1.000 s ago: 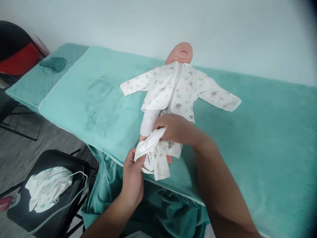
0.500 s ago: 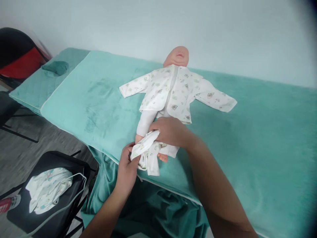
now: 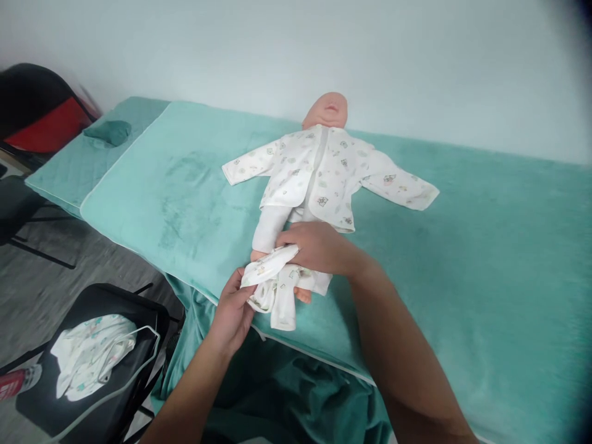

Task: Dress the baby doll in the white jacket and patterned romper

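A baby doll [image 3: 326, 111] lies on its back, dressed in a white printed jacket [image 3: 330, 176] with its sleeves spread to both sides. White printed baby pants [image 3: 283, 299] are bunched around the doll's lower legs. My left hand [image 3: 232, 311] grips the pants' bunched edge near the doll's foot on the left. My right hand [image 3: 317, 246] lies across the doll's legs, its fingers closed on the upper band of the same pants. One bare foot [image 3: 303, 295] shows beside the cloth; the other is covered by it.
The doll rests on a green padded bed [image 3: 462, 259] against a white wall. At lower left a black chair [image 3: 37, 410] holds a crumpled printed cloth [image 3: 95, 354], with a pale cable [image 3: 115, 391] and a red can [image 3: 18, 381] nearby. A red-and-black chair [image 3: 50, 126] stands farther back.
My left hand has shifted slightly down and left with the edge of the pants. The right hand keeps its hold. The whole view has moved a little.
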Available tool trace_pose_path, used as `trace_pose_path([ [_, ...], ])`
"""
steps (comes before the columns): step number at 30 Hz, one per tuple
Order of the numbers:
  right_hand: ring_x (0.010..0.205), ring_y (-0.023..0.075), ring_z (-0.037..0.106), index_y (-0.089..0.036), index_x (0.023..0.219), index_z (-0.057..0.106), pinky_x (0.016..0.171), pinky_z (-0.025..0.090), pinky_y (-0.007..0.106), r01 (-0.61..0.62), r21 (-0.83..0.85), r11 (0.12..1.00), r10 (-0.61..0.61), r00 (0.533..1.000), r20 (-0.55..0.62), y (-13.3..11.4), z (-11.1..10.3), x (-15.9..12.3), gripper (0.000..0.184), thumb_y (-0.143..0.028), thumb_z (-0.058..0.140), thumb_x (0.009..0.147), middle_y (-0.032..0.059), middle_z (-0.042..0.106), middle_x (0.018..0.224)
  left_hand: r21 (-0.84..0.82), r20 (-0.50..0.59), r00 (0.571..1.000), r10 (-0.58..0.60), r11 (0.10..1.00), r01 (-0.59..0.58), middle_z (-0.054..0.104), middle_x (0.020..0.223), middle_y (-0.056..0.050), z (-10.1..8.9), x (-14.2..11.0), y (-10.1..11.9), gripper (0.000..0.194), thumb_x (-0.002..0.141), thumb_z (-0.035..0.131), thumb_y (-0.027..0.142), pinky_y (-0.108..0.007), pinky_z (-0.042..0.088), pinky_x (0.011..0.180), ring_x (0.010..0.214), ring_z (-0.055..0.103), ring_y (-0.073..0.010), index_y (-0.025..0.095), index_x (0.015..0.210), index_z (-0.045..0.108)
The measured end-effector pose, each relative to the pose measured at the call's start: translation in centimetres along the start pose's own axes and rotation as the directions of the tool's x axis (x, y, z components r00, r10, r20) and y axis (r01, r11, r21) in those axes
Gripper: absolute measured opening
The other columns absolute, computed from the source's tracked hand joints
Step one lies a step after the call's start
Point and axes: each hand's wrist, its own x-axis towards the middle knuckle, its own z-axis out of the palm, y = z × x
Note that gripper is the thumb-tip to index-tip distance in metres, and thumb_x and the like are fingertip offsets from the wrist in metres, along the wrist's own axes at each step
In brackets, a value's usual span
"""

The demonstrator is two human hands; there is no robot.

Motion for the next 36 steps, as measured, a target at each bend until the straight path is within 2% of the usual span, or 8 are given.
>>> trace_pose_path([
  [5, 0.074, 0.0155, 0.057, -0.02, 0.084, 0.07, 0.066, 0.029, 0.03, 0.022, 0.039, 0.999, -0.023, 1.0, 0.018, 0.0, -0.4, 0.0, 0.022, -0.04, 0.064, 0.093, 0.0018, 0.067, 0.078, -0.013, 0.084, 0.996, 0.035, 0.999, -0.034, 0.075, 0.114, -0.007, -0.7, 0.6, -0.6, 0.042, 0.076, 0.084, 0.036, -0.034, 0.053, 0.093, 0.104, 0.071, -0.0241, 0.02, 0.113, 0.073],
  [10, 0.074, 0.0151, 0.057, -0.021, 0.084, 0.069, 0.066, 0.03, 0.03, 0.017, 0.074, 0.997, -0.019, 1.0, 0.025, 0.1, -0.8, -0.1, 0.022, -0.039, 0.063, 0.094, 0.0009, 0.068, 0.079, 0.025, 0.138, 0.99, 0.031, 0.999, -0.035, 0.076, 0.111, -0.01, -1.0, 1.6, -0.3, 0.045, 0.073, 0.084, 0.039, -0.039, 0.051, 0.097, 0.108, 0.07, -0.0296, 0.018, 0.112, 0.074],
  [14, 0.073, 0.0146, 0.056, -0.02, 0.082, 0.067, 0.066, 0.031, 0.03, 0.004, 0.094, 0.996, -0.007, 1.0, 0.03, 0.2, -0.8, 0.0, 0.021, -0.038, 0.062, 0.093, 0.0002, 0.067, 0.079, 0.08, 0.14, 0.989, 0.039, 0.995, -0.051, 0.075, 0.105, -0.008, -0.8, 2.4, 0.2, 0.049, 0.071, 0.086, 0.04, -0.037, 0.051, 0.092, 0.103, 0.069, -0.0278, 0.018, 0.113, 0.072],
  [18, 0.077, 0.0159, 0.058, -0.021, 0.083, 0.067, 0.069, 0.033, 0.029, -0.04, 0.114, 0.993, 0.035, 0.998, 0.048, 0.3, -0.7, 0.1, 0.016, -0.036, 0.065, 0.088, 0.0, 0.069, 0.082, 0.188, 0.132, 0.984, 0.121, 0.971, -0.145, 0.071, 0.098, -0.002, -0.6, 3.2, 0.4, 0.039, 0.075, 0.082, 0.04, -0.029, 0.049, 0.083, 0.091, 0.065, -0.019, 0.021, 0.106, 0.069],
  [24, 0.078, 0.0173, 0.06, -0.021, 0.083, 0.063, 0.068, 0.035, 0.028, -0.134, 0.217, 0.967, 0.133, 0.991, 0.021, 0.5, -1.2, 0.3, 0.013, -0.034, 0.064, 0.084, -0.0001, 0.069, 0.082, 0.54, 0.162, 0.92, 0.356, 0.749, -0.385, 0.067, 0.1, -0.001, 0.1, 5.1, 1.7, 0.021, 0.092, 0.066, 0.037, -0.026, 0.045, 0.082, 0.091, 0.058, -0.0162, 0.022, 0.105, 0.067],
  [30, 0.074, 0.0176, 0.058, -0.021, 0.082, 0.057, 0.065, 0.036, 0.029, -0.196, 0.278, 0.94, 0.217, 0.975, -0.046, 0.6, -1.4, 0.4, 0.02, -0.04, 0.062, 0.088, 0.0, 0.067, 0.08, 0.606, 0.317, 0.799, 0.511, 0.538, -0.585, 0.066, 0.097, -0.004, 1.7, 8.9, 4.2, 0.018, 0.091, 0.067, 0.038, -0.03, 0.045, 0.087, 0.091, 0.058, -0.0187, 0.02, 0.097, 0.067],
  [32, 0.076, 0.0186, 0.059, -0.022, 0.085, 0.059, 0.066, 0.038, 0.029, -0.181, 0.294, 0.939, 0.203, 0.978, -0.045, 0.6, -1.5, 0.3, 0.026, -0.047, 0.062, 0.09, 0.0007, 0.068, 0.082, 0.592, 0.305, 0.801, 0.515, 0.556, -0.583, 0.066, 0.093, -0.003, 2.1, 9.8, 4.5, 0.019, 0.09, 0.068, 0.039, -0.03, 0.045, 0.084, 0.088, 0.058, -0.0184, 0.021, 0.096, 0.066],
  [36, 0.083, 0.0215, 0.064, -0.022, 0.095, 0.063, 0.07, 0.042, 0.03, -0.171, 0.349, 0.922, 0.181, 0.984, 0.004, 0.7, -1.9, 0.2, 0.031, -0.052, 0.065, 0.088, 0.0023, 0.071, 0.092, 0.481, 0.199, 0.848, 0.492, 0.705, -0.522, 0.066, 0.092, -0.001, 3.4, 10.3, 3.9, 0.022, 0.09, 0.067, 0.043, -0.029, 0.046, 0.08, 0.084, 0.058, -0.0166, 0.021, 0.095, 0.064],
])
